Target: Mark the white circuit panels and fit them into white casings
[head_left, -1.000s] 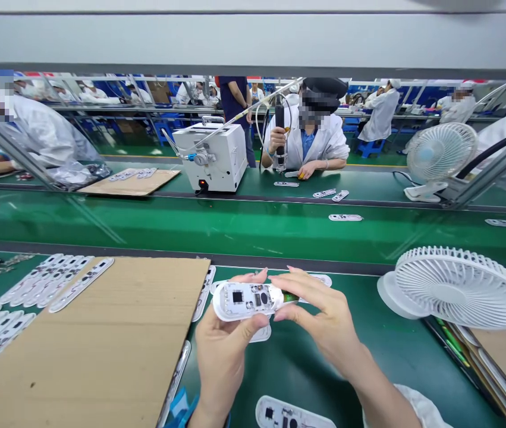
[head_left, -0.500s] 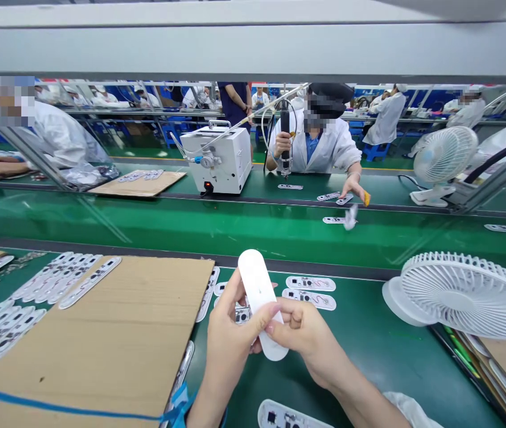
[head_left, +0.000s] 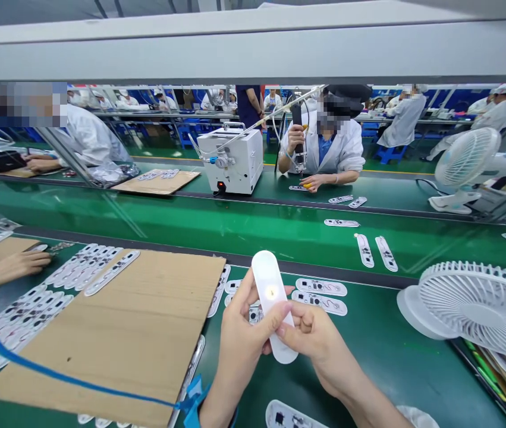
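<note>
Between both hands I hold a white, round-ended oblong light panel point(head_left: 267, 276), tilted with its smooth face toward me. A warm spot glows near its middle. My left hand point(head_left: 246, 333) wraps its left side, thumb across the front. My right hand point(head_left: 317, 339) pinches the lower right part with thumb and curled fingers. The panel's back is hidden from me. Right behind it on the green bench lie similar oblong panels with exposed circuit parts point(head_left: 321, 287). Another such panel point(head_left: 292, 416) lies nearest me, cut off by the frame's bottom. A blue strap point(head_left: 194, 404) circles my left wrist.
Cardboard point(head_left: 145, 333) covers the left bench, with rows of panels point(head_left: 83, 264) beside it. A neighbour's hand point(head_left: 25, 264) rests there. At right stands a white fan point(head_left: 480, 309). Beyond the green belt point(head_left: 235, 223), a co-worker point(head_left: 337, 148) holds an upright driver beside a white machine point(head_left: 232, 160).
The panel in my hands now glows; before it was unlit. The co-worker's lower hand moved under the driver. Two panels now lie on the belt, and a neighbour's hand appears at left.
</note>
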Action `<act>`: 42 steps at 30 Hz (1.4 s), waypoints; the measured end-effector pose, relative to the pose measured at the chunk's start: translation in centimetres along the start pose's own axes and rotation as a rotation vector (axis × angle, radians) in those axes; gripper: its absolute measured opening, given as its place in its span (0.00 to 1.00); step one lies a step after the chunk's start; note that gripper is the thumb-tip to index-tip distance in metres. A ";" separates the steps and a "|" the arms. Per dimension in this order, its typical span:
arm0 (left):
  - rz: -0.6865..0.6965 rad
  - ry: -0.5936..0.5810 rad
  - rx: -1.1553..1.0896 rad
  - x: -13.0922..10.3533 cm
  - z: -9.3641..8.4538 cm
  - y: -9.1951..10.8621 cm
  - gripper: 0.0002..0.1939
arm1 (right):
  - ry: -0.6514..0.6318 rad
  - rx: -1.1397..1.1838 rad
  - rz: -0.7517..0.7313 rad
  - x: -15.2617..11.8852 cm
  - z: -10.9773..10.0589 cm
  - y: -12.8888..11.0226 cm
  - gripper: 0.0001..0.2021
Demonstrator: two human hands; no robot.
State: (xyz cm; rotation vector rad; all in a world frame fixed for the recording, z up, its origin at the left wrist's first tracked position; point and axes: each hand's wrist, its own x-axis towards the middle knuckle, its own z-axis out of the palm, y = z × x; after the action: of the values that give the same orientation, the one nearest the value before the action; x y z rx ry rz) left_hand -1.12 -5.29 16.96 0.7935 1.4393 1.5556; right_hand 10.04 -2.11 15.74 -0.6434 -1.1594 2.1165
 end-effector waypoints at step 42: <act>0.061 0.328 1.499 16.7 -32.1 -2.0 0.30 | 0.115 -0.031 0.159 1.6 -1.6 2.4 0.29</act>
State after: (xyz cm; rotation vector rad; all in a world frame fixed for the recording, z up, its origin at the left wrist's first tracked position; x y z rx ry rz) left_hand -36.46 -4.74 9.00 1.3935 2.8185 0.3671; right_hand 9.28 -1.05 12.68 -0.8863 -1.1115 2.1642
